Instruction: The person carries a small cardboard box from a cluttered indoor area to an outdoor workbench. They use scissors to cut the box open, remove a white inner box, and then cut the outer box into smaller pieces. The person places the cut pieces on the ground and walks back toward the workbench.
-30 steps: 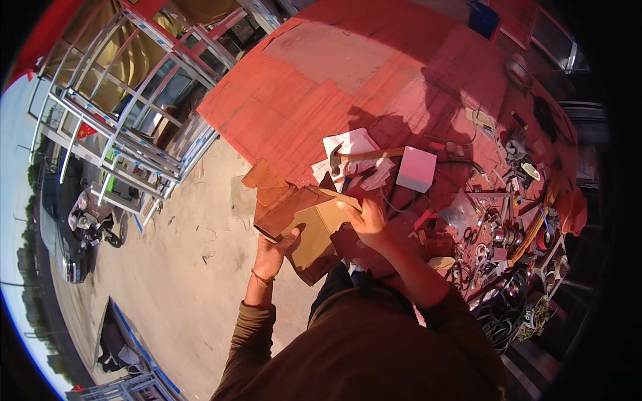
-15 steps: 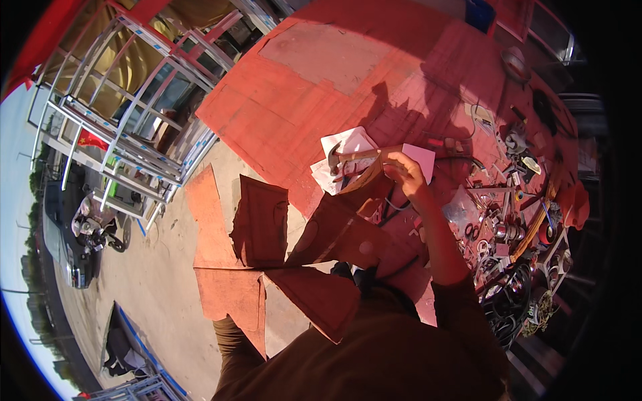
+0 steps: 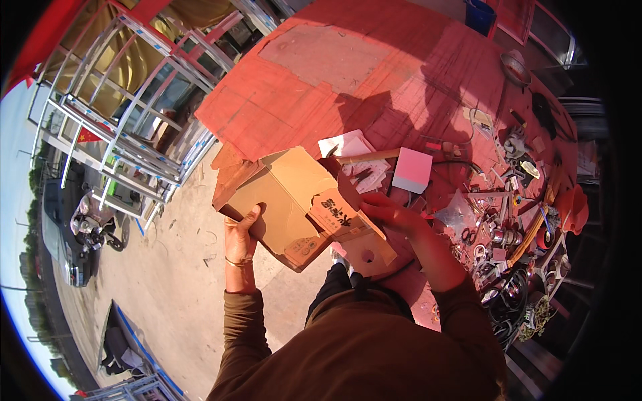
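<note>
A brown cardboard box (image 3: 281, 194), unfolded with its flaps spread, is held up in front of me. My left hand (image 3: 241, 234) grips its near left edge, thumb on the inner face and fingers behind. At the box's right flap is my right hand (image 3: 391, 215), in shadow, fingers stretched toward the cardboard; whether they touch it is hard to tell. Beyond the box a hammer (image 3: 368, 156) lies across white papers (image 3: 351, 144), its head partly hidden by the cardboard. A white square box (image 3: 412, 170) sits beside the handle.
The red table (image 3: 267, 100) carries a jumble of tools, cables and hardware at right, including scissors (image 3: 468, 235) and a clear plastic bag (image 3: 455, 212). A metal bowl (image 3: 515, 67) stands far right. White metal frames (image 3: 134, 134) rise at left; a parked motorbike (image 3: 93, 224) stands beyond.
My right hand has left the hammer's handle and come down to the cardboard. The box has turned, showing its lighter inside, and my left hand has come into view.
</note>
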{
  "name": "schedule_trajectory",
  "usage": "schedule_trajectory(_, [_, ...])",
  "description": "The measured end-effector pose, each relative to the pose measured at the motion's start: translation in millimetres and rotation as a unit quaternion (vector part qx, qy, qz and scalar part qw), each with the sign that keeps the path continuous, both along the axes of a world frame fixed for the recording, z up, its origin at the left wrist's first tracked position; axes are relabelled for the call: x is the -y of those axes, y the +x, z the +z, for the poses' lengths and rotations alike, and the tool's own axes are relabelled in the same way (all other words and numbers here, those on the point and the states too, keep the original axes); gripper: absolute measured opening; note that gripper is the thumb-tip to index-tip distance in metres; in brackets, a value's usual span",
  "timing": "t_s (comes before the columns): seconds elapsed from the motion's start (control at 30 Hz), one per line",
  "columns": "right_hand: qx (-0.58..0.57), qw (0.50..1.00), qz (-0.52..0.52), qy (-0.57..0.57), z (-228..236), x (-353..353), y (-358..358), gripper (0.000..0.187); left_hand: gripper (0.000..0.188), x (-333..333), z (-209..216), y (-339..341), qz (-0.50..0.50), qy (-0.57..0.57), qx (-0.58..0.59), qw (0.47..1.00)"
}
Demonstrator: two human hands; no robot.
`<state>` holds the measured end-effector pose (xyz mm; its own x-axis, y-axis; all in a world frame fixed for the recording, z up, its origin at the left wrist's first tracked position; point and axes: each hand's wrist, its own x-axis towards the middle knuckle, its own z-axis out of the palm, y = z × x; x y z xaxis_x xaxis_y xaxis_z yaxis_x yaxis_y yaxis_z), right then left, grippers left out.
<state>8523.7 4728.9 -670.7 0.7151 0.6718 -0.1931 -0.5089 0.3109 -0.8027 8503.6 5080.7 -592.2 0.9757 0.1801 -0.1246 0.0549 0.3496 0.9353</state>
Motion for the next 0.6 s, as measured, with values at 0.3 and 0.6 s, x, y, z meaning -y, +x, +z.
schedule_trajectory(0.3, [0.302,0.901,-0.079,-0.303,41,-65,-18,0.08,0.041,39,-62,20,0.034,-0.091,-0.047,0.994])
schedule_trajectory(0.6, [0.392,0.867,-0.087,-0.294,15,-90,-39,0.105,0.042,69,-68,8,-0.038,-0.061,-0.099,0.992])
